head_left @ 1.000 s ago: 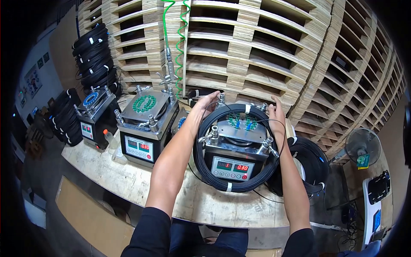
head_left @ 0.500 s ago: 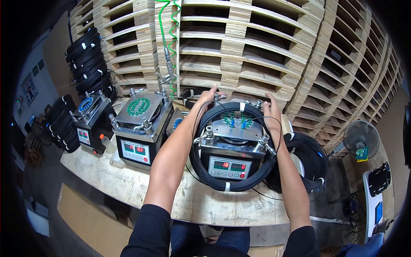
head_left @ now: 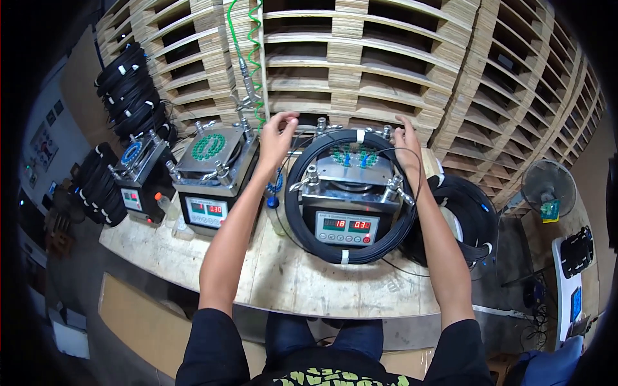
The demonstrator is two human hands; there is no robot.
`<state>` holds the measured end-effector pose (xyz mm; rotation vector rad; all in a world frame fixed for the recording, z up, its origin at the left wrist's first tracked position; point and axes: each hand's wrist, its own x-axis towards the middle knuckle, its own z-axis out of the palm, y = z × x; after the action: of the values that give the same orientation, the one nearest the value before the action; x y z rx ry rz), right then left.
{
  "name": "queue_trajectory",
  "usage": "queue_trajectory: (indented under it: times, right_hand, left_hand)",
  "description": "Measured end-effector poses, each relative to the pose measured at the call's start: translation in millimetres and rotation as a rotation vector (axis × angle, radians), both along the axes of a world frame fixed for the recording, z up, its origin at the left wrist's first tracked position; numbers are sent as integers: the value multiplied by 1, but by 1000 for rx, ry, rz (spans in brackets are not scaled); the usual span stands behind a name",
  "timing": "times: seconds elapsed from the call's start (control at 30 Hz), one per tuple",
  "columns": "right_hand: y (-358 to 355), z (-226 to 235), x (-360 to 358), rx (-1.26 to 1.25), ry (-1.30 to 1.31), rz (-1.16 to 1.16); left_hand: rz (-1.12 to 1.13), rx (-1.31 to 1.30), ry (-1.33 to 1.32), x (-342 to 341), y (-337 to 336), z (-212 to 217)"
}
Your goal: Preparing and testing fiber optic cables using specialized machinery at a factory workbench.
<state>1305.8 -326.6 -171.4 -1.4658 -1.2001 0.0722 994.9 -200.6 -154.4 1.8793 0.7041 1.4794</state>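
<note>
A bench polishing machine (head_left: 344, 226) with a metal top and lit red digits stands in front of me. A coil of black cable (head_left: 297, 222), tied with white bands, hangs around its front and clamp posts. Two blue connectors (head_left: 364, 160) stand in the round green-ported plate on top. My left hand (head_left: 277, 140) is raised left of the rear left clamp post, apart from it, empty with loosely bent fingers. Beside the rear right post is my right hand (head_left: 405, 143), its fingers apart and partly bent, with a thin cable loop passing close to the wrist.
Two similar machines, a middle one (head_left: 209, 168) and a smaller one (head_left: 136, 170), stand to the left. More cable coils (head_left: 129, 96) are stacked behind them; another coil (head_left: 460, 206) lies at right. Wooden pallets (head_left: 351, 71) rise behind. A green air hose (head_left: 236, 38) hangs down.
My left hand has moved left, away from the rear left post. My right hand stays near the rear right post. The front machine's right readout now shows a different figure. The view has shifted slightly.
</note>
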Motion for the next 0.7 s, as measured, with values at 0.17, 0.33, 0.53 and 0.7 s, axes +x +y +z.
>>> queue_trajectory:
  times: [0.17, 0.33, 0.53, 0.7]
  right_hand:
    - [2, 1, 2, 17, 6, 21]
    - [-1, -3, 3, 59, 13, 54]
    - [-8, 0, 9, 5, 199, 173]
    - [-52, -10, 21, 159, 390, 95]
  left_hand:
    - [335, 483, 56, -69, -118, -4]
    - [224, 596, 510, -74, -158, -5]
    - [230, 604, 669, -79, -142, -8]
    - [60, 136, 545, -65, -161, 8]
